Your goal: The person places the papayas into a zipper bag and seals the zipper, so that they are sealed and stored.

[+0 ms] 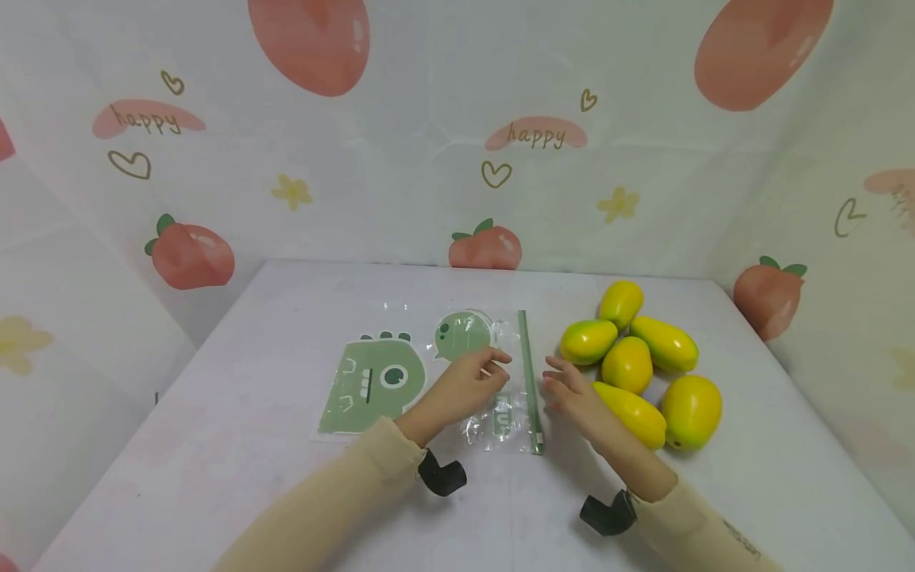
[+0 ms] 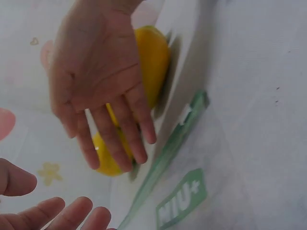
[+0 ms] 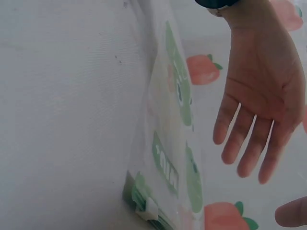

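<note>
A clear zip bag [image 1: 372, 357] printed with green cartoon dinosaurs lies flat on the table, its green zip strip [image 1: 530, 373] along the right side. My left hand [image 1: 461, 389] hovers over the bag's right part, fingers relaxed and holding nothing. Just right of the zip strip, my right hand [image 1: 582, 401] is held above the table near the mangoes, also holding nothing. In the left wrist view the right palm [image 2: 103, 62] faces the camera with fingers extended. The left palm [image 3: 264, 81] shows likewise in the right wrist view.
Several yellow-green mangoes [image 1: 627, 365] lie grouped on the right of the white table [image 1: 236, 381]. A white cloth backdrop [image 1: 400, 159] with peach prints stands behind and at both sides. Black wrist mounts [image 1: 608, 515] sit below the hands.
</note>
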